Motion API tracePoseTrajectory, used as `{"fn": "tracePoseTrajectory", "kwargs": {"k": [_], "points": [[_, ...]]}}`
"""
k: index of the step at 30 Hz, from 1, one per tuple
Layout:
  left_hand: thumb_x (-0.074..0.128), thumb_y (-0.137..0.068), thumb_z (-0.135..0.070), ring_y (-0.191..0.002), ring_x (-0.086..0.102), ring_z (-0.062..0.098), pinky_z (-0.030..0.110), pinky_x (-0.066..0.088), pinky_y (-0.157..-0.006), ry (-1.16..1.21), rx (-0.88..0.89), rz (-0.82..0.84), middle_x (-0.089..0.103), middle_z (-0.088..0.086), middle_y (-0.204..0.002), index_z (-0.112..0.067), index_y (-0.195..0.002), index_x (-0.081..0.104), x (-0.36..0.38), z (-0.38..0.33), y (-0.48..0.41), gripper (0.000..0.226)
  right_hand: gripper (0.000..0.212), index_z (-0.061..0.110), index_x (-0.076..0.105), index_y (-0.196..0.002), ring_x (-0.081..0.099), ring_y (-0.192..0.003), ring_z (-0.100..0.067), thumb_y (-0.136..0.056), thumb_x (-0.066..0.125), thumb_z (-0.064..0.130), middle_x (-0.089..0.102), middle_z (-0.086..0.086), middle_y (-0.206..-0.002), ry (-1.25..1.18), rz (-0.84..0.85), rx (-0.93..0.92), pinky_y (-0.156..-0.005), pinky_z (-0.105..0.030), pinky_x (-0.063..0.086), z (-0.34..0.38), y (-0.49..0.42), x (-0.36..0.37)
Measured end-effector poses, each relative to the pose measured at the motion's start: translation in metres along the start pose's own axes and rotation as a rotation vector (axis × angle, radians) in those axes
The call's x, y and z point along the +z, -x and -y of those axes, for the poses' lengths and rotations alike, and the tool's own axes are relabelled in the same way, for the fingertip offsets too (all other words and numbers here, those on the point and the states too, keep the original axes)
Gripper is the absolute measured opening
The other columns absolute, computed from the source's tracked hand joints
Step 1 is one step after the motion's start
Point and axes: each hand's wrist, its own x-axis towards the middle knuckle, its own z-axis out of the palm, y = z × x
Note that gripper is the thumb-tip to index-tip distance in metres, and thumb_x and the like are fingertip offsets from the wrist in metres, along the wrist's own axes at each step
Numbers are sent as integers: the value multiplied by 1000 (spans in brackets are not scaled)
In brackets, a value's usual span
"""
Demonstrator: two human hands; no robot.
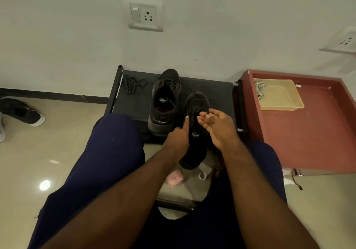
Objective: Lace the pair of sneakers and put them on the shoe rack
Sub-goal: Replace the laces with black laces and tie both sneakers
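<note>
A: Where are the task's things to be found?

B: The black shoe rack is set against the wall, straight ahead of the knees. The far sneaker is stood on its top shelf, toe to the wall, and appears only partly laced. The near sneaker is held over the rack's front edge, toe forward, heel toward the person. A loose lace is left bundled at the shelf's left end.

A: And the hands?

B: The near sneaker is gripped at its left side by the left hand, with the fingers curled under and the thumb laid up along the collar. The right hand is turned palm up beside the tongue, fingers loosely bent. Whether a lace end is pinched there cannot be told.

A: How should the step be handled?

B: Threading of the near sneaker is judged to be in hand. The shoe should be kept steady and tilted so the eyelets are seen. The threaded lace should be drawn evenly, twists smoothed out, and both ends kept equal before each crossing.

A: Can any writing be read?

B: A pale emblem is printed on each insole, but no letters can be made out. The mark on the pink case below is too small to be read.
</note>
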Motion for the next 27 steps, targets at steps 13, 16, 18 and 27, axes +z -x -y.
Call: {"fn": "tracePoseTrajectory", "kwargs": {"k": [13, 16, 18, 27], "points": [[45, -99, -14, -105, 59, 36, 44, 49, -87, 86, 23, 4, 55, 20, -120, -31, -158, 10, -5, 4, 0, 70, 38, 5, 50, -129, 65, -83, -20, -96, 45, -15, 63, -15, -101, 62, 143, 94, -71, -26, 55, 10, -23, 14], [42, -98, -14, -96, 63, 33, 44, 55, -82, 145, 42, -22, 61, 17, -110, -33, -156, 14, -5, 6, -3, 68, 27, -4, 56, -117, 69, -90, -27, -94, 49, -17, 63, -22, -106, 139, 147, 85, -78, -30, 60, 7, -25, 18], [43, -97, -14, -92, 65, 30, 43, 56, -81, 186, 39, -35, 64, 16, -106, -33, -156, 18, -6, 8, -3, 67, 9, -3, 60, -100, 70, -84, -27, -95, 56, -10, 65, -22, -100, 217, 100, 41, -77, -32, 61, 8, -27, 22], [47, -94, -11, -96, 65, 31, 44, 57, -85, 284, 11, -16, 63, 17, -113, -35, -154, 25, -8, 9, 1, 68, 14, 0, 63, -76, 66, -72, -22, -87, 69, -8, 67, -15, -82, 783, 63, -87, -72, -37, 62, 6, -44, 30]]}}
